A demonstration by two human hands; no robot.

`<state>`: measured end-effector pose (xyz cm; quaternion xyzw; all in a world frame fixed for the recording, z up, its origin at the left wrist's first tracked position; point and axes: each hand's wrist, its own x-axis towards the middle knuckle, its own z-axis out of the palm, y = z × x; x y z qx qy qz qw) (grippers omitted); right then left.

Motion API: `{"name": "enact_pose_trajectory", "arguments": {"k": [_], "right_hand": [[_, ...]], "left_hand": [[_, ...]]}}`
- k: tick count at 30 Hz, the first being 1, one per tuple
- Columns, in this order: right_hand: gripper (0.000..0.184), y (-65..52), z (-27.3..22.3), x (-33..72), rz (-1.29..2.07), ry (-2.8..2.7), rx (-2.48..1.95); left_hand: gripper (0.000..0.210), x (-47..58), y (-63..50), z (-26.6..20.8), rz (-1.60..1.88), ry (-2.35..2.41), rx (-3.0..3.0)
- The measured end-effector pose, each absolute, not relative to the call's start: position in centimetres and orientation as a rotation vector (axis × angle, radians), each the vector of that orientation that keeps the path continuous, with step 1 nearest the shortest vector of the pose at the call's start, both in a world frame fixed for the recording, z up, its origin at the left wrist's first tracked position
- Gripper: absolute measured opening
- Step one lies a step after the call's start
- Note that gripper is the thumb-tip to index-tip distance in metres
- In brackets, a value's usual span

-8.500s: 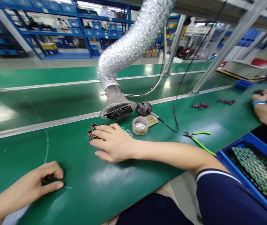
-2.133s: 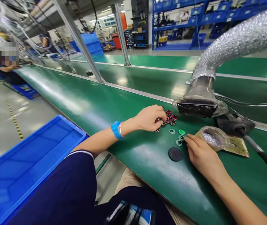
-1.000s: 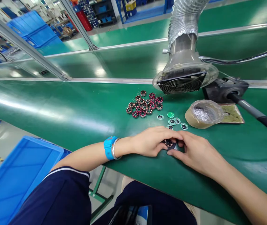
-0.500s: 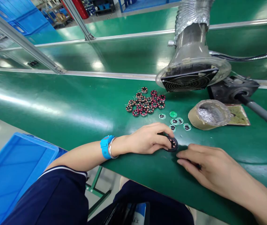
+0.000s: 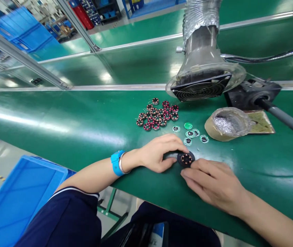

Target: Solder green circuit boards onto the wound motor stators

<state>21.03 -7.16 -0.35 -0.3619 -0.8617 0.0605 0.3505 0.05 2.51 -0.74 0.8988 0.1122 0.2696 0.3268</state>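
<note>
A black round holder (image 5: 180, 161) lies on the green bench, with a copper-wound coil ring (image 5: 186, 159) in its middle. My left hand (image 5: 160, 152) curves about its left side, index fingertip on the upper edge and thumb at the left edge. From the lower right, my right hand (image 5: 215, 181) has its bent fingertips closed at the holder's rim; their undersides are hidden. Just beyond the hands lie several small round circuit boards (image 5: 190, 133), one of them plain green (image 5: 188, 126). Farther back is a cluster of wound motor stators (image 5: 157, 117), some red, some copper-coloured, with thin wire ends sticking up.
A fume hood with a fan grille (image 5: 201, 87) hangs over the back right. Below it stand a tub of silvery scraps (image 5: 225, 125), a flat pad (image 5: 261, 122) and a black stand (image 5: 254, 94) with a rod. A blue crate (image 5: 25, 199) sits at lower left, beside the bench.
My right hand has moved left to the holder's rim. My left fingers have drawn back off the coil ring, so its whole face shows. The view has shifted slightly.
</note>
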Motion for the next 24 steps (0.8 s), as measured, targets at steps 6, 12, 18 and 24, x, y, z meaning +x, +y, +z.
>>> {"name": "enact_pose_trajectory", "arguments": {"k": [6, 12, 18, 24], "right_hand": [[0.016, -6.5, 0.3, 22.7, 0.277, -2.111, -1.104], [0.030, -6.4, -1.6, 21.9, 0.204, -2.295, -1.361], [0.021, -6.6, -2.0, 21.5, 0.248, -2.221, -1.355], [0.023, -6.5, -2.6, 21.2, 0.161, -2.194, -1.330]], "left_hand": [[0.012, 0.4, 3.5, -0.8, 0.671, 0.179, 2.348], [0.020, -0.2, 3.8, -0.3, 0.802, 0.297, 2.443], [0.018, 0.3, 4.0, -0.5, 0.658, 0.163, 2.498], [0.025, 0.2, 4.0, -0.4, 0.674, 0.212, 2.480]]}}
